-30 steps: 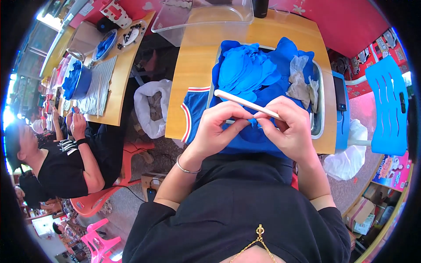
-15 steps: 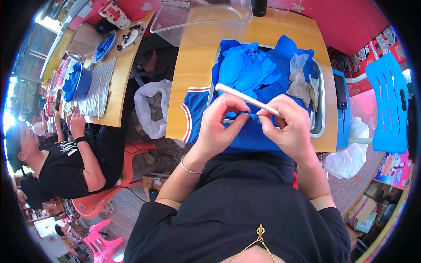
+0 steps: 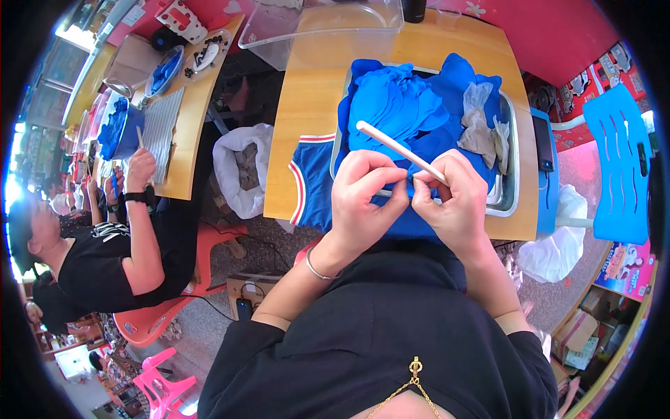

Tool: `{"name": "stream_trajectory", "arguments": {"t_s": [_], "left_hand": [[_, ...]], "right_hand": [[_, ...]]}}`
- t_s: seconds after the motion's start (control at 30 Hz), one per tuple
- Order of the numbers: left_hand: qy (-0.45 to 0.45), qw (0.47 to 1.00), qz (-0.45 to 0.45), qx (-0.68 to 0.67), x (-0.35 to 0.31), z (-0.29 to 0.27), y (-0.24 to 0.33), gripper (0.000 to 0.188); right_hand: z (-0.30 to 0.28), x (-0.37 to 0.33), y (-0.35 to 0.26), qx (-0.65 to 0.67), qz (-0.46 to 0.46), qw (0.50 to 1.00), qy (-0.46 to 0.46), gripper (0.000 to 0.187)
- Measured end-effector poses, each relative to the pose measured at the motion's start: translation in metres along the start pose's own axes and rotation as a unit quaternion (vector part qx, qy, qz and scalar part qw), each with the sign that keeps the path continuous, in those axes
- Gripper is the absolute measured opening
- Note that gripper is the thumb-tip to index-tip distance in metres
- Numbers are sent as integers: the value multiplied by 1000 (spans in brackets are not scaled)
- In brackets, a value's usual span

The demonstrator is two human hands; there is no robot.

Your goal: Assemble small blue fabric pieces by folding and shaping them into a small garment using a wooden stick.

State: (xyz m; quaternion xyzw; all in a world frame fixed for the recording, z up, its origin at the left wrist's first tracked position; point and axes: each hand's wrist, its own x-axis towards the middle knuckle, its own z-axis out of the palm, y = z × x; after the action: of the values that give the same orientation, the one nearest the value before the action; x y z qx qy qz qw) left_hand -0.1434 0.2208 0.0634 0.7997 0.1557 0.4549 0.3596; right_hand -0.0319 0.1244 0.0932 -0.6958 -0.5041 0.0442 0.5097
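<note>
Above the near edge of the metal tray (image 3: 514, 188), my two hands meet almost tip to tip. With my left hand (image 3: 363, 202) I press thumb and forefinger together on a small blue piece (image 3: 410, 184), only a sliver of which shows between the tips, so I cannot tell its full shape. My right hand (image 3: 457, 202) holds its thumb and forefinger close beside that piece, and through the same hand runs a slim pale stick (image 3: 394, 146), slanting up and to the left, its far end lying over the blue pieces in the tray. Those make a fanned heap of thin, round-edged blue pieces (image 3: 394, 105); to its right, on more blue material, rests a crumpled translucent plastic bag (image 3: 477, 129). Left of the tray, on the wooden table (image 3: 296, 98), lies a navy cloth (image 3: 317, 181) with red-and-white striped trim. Beyond the tray sits a clear plastic tub (image 3: 328, 28). Well off to my left, a co-worker's raised hand (image 3: 142, 170) is at another table, near a blue container (image 3: 128, 136).
</note>
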Motion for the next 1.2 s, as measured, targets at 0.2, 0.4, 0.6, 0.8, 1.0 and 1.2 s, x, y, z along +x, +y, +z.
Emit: {"name": "stream_trajectory", "arguments": {"t_s": [0.2,0.4,0.6,0.8,1.0,1.2], "left_hand": [[-10,999,-24,-40,-1,-2,2,16],[-7,999,-40,-26,-1,-1,1,14],[-23,993,-89,-72,0,-2,0,12],[-24,995,-82,-53,1,-4,-3,14],[-22,999,15,42,4,-5,-1,15],[-51,987,-107,-110,-1,-2,-8,13]], "right_hand": [[2,0,3,15,6,1000,6,15],[6,-2,4,24,7,1000,9,14],[5,-3,8,124,104,986,-31,12],[-1,1,7,148,146,976,-59,6],[-2,3,2,6,25,999,-33,9],[0,2,6,22,41,998,-40,10]]}}
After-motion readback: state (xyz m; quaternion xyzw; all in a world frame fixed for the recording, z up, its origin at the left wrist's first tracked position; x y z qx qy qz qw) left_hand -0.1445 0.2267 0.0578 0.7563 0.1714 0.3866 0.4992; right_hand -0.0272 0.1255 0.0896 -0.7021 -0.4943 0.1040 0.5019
